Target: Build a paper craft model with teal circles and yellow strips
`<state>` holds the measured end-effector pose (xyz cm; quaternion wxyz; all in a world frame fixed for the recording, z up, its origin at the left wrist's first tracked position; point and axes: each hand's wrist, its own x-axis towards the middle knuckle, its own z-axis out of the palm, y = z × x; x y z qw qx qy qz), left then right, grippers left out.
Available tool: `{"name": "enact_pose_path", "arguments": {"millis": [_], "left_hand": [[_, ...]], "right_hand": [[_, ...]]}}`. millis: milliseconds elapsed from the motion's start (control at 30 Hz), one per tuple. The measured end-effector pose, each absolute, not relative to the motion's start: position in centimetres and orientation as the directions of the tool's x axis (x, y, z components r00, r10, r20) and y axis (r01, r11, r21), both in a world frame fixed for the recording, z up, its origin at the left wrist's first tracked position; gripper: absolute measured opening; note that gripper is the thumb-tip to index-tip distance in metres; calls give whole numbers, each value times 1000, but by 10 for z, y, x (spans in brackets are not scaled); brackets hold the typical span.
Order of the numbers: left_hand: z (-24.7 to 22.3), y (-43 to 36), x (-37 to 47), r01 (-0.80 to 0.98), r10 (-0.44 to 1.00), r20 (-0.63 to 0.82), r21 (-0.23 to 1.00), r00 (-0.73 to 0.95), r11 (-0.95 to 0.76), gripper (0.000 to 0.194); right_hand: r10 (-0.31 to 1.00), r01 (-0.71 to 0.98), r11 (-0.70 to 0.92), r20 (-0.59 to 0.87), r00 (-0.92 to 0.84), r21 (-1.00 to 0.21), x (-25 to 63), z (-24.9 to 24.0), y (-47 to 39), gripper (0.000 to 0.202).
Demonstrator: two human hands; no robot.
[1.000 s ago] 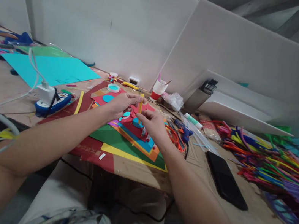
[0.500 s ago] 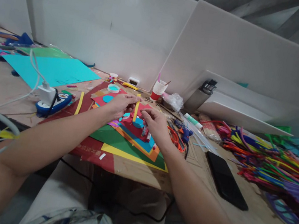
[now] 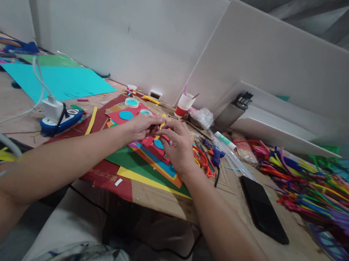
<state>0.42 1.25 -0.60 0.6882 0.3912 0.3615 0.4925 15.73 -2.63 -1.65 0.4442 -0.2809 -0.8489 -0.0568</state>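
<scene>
My left hand [image 3: 145, 128] is closed in a pinch on a narrow yellow paper strip [image 3: 162, 124], held above a pile of coloured sheets. From the other side, the curled fingers of my right hand [image 3: 178, 143] meet at the same strip, partly covering it. Beneath both hands lie red paper [image 3: 119, 116], a blue paper circle [image 3: 126, 115] and another blue piece [image 3: 158, 144]. Green card [image 3: 122, 157] sticks out lower in the stack. Part of the pile is hidden by my hands.
A blue-and-white power strip [image 3: 63, 122] with a cable stands left, near another yellow strip [image 3: 91, 120]. To the right are orange-handled scissors [image 3: 204, 160], a blue glue gun [image 3: 216, 156], a black phone [image 3: 263, 209] and colourful pipe cleaners [image 3: 320, 183]. Paper cups [image 3: 185, 104] stand behind.
My right hand has moved in to the left and up, its fingers now at the yellow strip. The strip, upright and plainly visible before, is now partly covered by fingers.
</scene>
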Motion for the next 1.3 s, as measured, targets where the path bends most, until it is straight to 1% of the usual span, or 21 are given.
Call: {"name": "enact_pose_path", "arguments": {"millis": [133, 200, 267, 333, 400, 433, 500, 600, 733, 933, 1100, 1300], "left_hand": [[-9, 13, 4, -389, 960, -62, 906, 273, 169, 12], [-9, 12, 4, -376, 961, -29, 917, 275, 135, 11], [-9, 11, 4, -356, 960, 9, 930, 281, 95, 12], [-11, 11, 4, -323, 956, 50, 945, 289, 48, 15], [-13, 11, 5, -286, 955, 83, 958, 285, 2, 18], [-15, 11, 6, -273, 955, 95, 962, 280, -16, 20], [-17, 11, 7, -256, 955, 109, 966, 275, -37, 23], [-17, 10, 8, -241, 954, 112, 969, 277, -44, 25], [-13, 5, 8, -190, 961, 110, 980, 255, -62, 28], [-13, 4, 7, -136, 945, 196, 977, 260, -166, 30], [-14, 6, 6, -171, 914, 236, 967, 331, -188, 33], [-12, 4, 6, -141, 916, 206, 976, 345, -166, 38]], "right_hand": [[441, 473, 846, 820, -365, -245, 156, -19, -26, 13], [490, 446, 833, 811, -320, -328, 155, -19, -27, 11], [574, 418, 791, 778, -257, -445, 154, -20, -27, 8], [679, 367, 720, 708, -194, -590, 153, -20, -26, 6], [781, 288, 622, 606, -153, -728, 152, -21, -25, 10], [821, 252, 570, 553, -142, -782, 152, -21, -24, 12], [870, 197, 493, 476, -133, -847, 152, -20, -24, 17], [892, 150, 450, 437, -114, -880, 153, -18, -24, 22], [906, 135, 423, 414, -89, -896, 153, -15, -26, 21], [933, 18, 350, 347, -94, -937, 155, -17, -22, 23], [942, 49, 336, 335, -22, -941, 159, -18, -19, 32], [944, 90, 327, 329, 4, -941, 161, -11, -22, 33]]}}
